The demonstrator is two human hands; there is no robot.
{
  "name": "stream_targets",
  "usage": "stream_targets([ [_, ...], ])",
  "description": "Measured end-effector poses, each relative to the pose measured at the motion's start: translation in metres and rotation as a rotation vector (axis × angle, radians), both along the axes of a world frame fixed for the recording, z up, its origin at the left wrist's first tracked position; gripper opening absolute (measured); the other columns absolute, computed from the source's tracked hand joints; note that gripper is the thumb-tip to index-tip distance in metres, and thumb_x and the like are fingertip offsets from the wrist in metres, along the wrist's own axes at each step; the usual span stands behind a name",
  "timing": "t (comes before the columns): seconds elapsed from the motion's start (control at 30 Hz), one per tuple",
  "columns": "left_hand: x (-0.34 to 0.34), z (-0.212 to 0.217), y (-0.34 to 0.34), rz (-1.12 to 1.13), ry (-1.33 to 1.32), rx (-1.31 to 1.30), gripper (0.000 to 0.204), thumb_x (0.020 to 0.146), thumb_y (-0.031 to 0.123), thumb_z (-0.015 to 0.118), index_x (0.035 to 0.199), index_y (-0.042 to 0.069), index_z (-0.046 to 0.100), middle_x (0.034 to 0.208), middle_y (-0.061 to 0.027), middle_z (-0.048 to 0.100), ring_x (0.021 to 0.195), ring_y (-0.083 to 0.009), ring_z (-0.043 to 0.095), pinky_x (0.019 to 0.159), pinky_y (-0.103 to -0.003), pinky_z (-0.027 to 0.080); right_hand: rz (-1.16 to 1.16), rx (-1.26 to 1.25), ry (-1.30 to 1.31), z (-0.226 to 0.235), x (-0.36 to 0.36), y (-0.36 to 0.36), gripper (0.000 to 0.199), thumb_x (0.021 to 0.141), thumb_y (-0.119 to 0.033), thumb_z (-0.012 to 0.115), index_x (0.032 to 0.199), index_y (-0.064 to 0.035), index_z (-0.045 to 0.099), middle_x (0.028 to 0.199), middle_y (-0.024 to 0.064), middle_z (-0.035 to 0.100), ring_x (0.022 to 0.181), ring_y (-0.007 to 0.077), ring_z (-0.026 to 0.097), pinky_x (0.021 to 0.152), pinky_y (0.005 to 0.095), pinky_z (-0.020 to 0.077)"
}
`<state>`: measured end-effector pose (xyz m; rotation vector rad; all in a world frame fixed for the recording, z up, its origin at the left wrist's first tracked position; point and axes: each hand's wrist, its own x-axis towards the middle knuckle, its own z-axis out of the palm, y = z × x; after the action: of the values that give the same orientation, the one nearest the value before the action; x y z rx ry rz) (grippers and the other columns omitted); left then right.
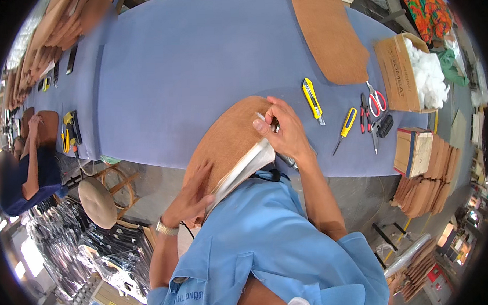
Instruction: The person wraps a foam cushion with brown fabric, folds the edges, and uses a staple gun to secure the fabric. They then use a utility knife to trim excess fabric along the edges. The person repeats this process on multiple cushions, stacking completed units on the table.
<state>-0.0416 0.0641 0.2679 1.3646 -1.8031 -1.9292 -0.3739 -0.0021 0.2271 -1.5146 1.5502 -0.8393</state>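
Note:
A curved panel covered in brown fabric (237, 126) lies tilted at the table's near edge, against my body. Its near side shows a white strip (244, 166). My left hand (197, 187) rests on the panel's left part, fingers spread over the brown fabric and thumb near the white strip. At the panel's right end, my right hand (286, 132) is closed, with thumb and fingers bent together. A small whitish piece (260, 117) shows at its fingertips; its kind is unclear. Below that hand, a grey metal tool (288, 161) is partly hidden.
Right on the blue table (197, 57) lie a yellow cutter (312, 100), a screwdriver (348, 123), red-handled pliers (363, 113) and scissors (377, 101). Another brown panel (331, 36) lies behind them, near a carton of white stuffing (400, 74). A co-worker (32, 170) works at far left.

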Motion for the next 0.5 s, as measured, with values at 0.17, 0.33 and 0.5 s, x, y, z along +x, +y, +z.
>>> stream_targets([
  [0.17,-0.091,-0.021,-0.063,-0.264,-0.208,-0.357,0.100,0.090,0.044,0.076,0.165,0.004,0.024,0.172,-0.0205,0.022,0.159,-0.0442,0.016,0.126,-0.061,0.018,-0.005,-0.054,0.098,0.010,0.004,-0.001,0.047,0.087,-0.035,0.082,0.071,-0.0026,0.051,0.124,0.0361,0.066,0.134,0.0476,0.054,0.114,0.0519,0.0406],
  [0.33,-0.122,-0.020,-0.073,-0.336,-0.382,-0.324,0.103,0.085,0.033,0.080,0.166,0.010,0.022,0.173,-0.0172,0.019,0.157,-0.0477,0.018,0.118,-0.070,0.028,-0.004,-0.013,-0.009,-0.011,-0.004,0.011,0.042,0.088,-0.021,0.079,0.066,-0.0001,0.051,0.127,0.0359,0.065,0.136,0.0458,0.055,0.118,0.0525,0.0387],
  [0.5,-0.136,-0.004,-0.087,-0.479,-0.550,-0.308,0.102,0.083,0.023,0.076,0.167,0.014,0.019,0.173,-0.0144,0.023,0.153,-0.0500,0.028,0.113,-0.064,0.041,-0.153,0.041,-0.144,0.007,0.004,0.018,0.035,0.091,-0.012,0.075,0.067,0.0027,0.053,0.132,0.0308,0.066,0.139,0.0447,0.053,0.115,0.0501,0.0416],
])
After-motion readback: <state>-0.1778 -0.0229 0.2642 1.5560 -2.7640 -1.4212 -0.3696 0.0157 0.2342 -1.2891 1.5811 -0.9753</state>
